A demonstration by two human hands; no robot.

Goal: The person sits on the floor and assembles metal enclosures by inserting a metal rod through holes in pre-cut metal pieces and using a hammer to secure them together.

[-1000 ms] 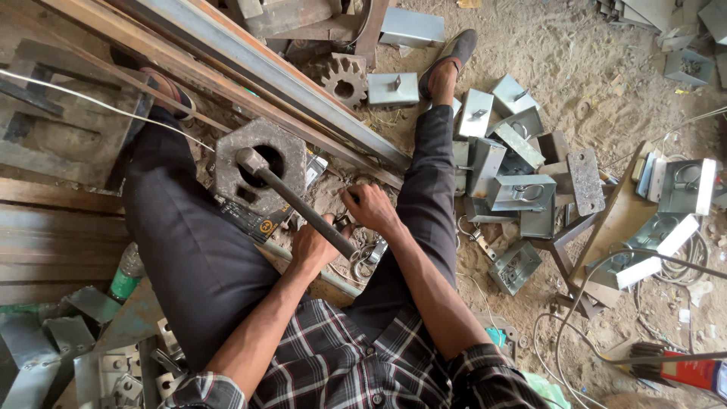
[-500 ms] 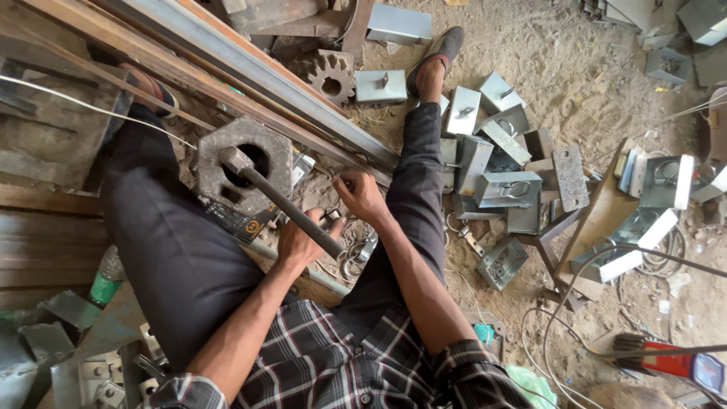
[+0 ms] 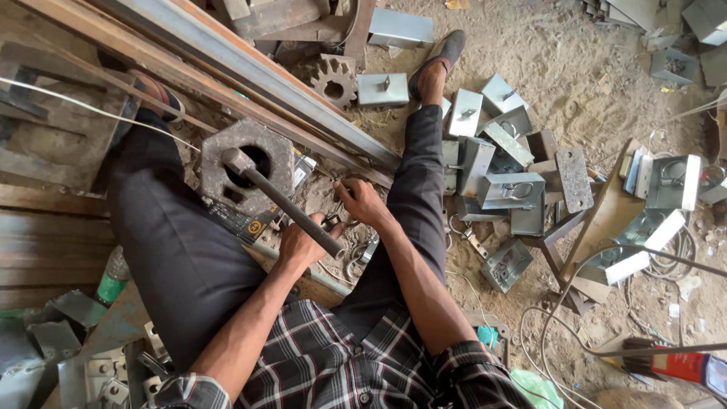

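Dirt workshop floor: beside the hexagonal steel block (image 3: 244, 163), left hand (image 3: 301, 246) clamps the hammer (image 3: 282, 201), right hand (image 3: 362, 201) pinches a small part, unidentifiable; fingers should stay clear.

A green bottle (image 3: 110, 279) with a white label lies at the near left beside the leg. A dark flat plate (image 3: 241, 218) bearing a small yellow round sticker sits just below the hexagonal block.

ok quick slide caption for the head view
Seated person, left hand gripping a hammer over a hexagonal metal block, right hand beside it.
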